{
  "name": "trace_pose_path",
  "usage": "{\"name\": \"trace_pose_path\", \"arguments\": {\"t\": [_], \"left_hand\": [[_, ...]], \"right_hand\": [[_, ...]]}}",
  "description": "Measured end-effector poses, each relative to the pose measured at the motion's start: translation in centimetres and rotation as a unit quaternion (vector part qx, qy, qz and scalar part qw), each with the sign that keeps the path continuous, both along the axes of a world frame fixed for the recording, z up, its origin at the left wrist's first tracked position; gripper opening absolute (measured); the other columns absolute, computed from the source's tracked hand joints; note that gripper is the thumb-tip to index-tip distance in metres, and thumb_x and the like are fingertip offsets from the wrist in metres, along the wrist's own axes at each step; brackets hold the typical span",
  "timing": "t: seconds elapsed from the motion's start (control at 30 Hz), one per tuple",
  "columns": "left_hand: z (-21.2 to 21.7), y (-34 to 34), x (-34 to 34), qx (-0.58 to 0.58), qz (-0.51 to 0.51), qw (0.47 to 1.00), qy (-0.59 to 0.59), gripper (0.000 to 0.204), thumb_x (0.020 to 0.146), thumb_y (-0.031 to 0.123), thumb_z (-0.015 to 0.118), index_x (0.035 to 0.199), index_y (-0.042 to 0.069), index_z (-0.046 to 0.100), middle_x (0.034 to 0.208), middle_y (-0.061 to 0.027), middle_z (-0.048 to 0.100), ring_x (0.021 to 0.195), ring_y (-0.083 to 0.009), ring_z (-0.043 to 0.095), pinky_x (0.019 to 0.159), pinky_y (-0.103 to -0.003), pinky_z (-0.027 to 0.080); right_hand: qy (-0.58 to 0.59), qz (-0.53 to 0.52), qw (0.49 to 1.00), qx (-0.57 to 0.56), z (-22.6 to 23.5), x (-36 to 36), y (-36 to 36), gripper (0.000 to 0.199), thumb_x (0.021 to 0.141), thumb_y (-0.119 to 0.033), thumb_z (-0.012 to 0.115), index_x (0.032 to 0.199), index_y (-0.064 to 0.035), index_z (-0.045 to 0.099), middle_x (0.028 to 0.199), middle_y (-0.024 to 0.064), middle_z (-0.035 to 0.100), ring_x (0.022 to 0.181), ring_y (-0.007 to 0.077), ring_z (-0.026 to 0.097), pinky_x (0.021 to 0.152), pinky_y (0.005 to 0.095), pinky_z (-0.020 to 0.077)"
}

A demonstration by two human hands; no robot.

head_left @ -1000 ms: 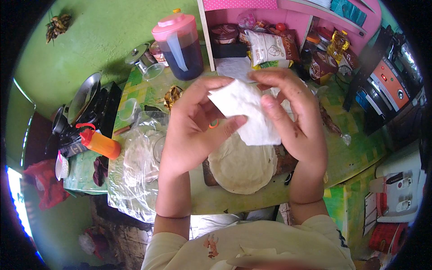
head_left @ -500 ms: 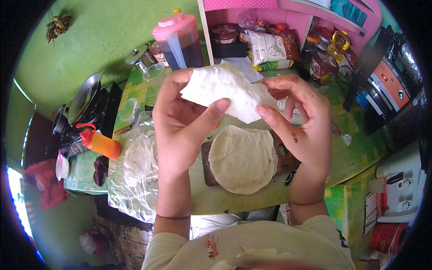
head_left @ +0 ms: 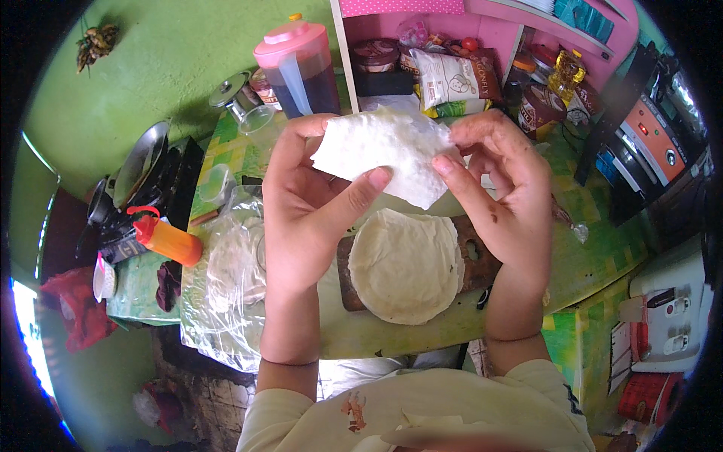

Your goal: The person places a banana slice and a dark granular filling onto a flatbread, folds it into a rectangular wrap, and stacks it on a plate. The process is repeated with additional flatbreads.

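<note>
A kitchen, homely in look, with a painted green wall point(head_left: 203, 56).
Pans point(head_left: 143, 162) stand beyond the left edge of the tabletop point(head_left: 595, 252), near an orange squeeze bottle point(head_left: 177, 242); a pink-lidded pitcher point(head_left: 305, 75) stands toward the far left corner. At the far edge, a food packet point(head_left: 452, 79), a tub point(head_left: 542, 107) and a bottle of golden liquid point(head_left: 566, 75) cluster about a pink cabinet point(head_left: 493, 21). Near the front edge, a pale round sheet point(head_left: 407, 267) lies on a wooden board point(head_left: 480, 273).
</note>
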State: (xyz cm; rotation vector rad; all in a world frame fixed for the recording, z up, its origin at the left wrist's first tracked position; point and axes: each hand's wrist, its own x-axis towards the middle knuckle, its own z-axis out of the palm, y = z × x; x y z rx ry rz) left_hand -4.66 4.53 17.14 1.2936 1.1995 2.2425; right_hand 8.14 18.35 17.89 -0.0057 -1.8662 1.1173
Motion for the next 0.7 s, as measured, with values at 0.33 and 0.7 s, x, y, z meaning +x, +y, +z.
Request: {"name": "trace_pose_path", "arguments": {"t": [0.33,0.7], "left_hand": [[0.1,0.1,0.1,-0.012,0.008,0.999,-0.035,0.043,0.083,-0.010,0.070,0.120,0.000,0.050,0.111,-0.0095,0.062,0.100,-0.0150,0.063,0.081,-0.027,0.053],[-0.1,0.2,-0.2,-0.027,0.009,0.999,-0.037,0.043,0.083,-0.008,0.071,0.120,0.001,0.050,0.108,-0.0071,0.063,0.095,-0.0111,0.062,0.074,-0.024,0.051]], "right_hand": [[0.002,-0.049,0.982,0.183,-0.3,-0.5,1.2,0.019,0.084,-0.003,0.071,0.103,-0.0046,0.068,0.101,0.0031,0.071,0.086,0.0098,0.062,0.065,0.0230,0.0408],[-0.067,-0.018,0.982,0.177,-0.4,-0.6,0.4,0.037,0.077,-0.015,0.081,0.108,-0.0034,0.065,0.095,0.0027,0.069,0.082,0.0111,0.061,0.066,0.0252,0.0425]]}}
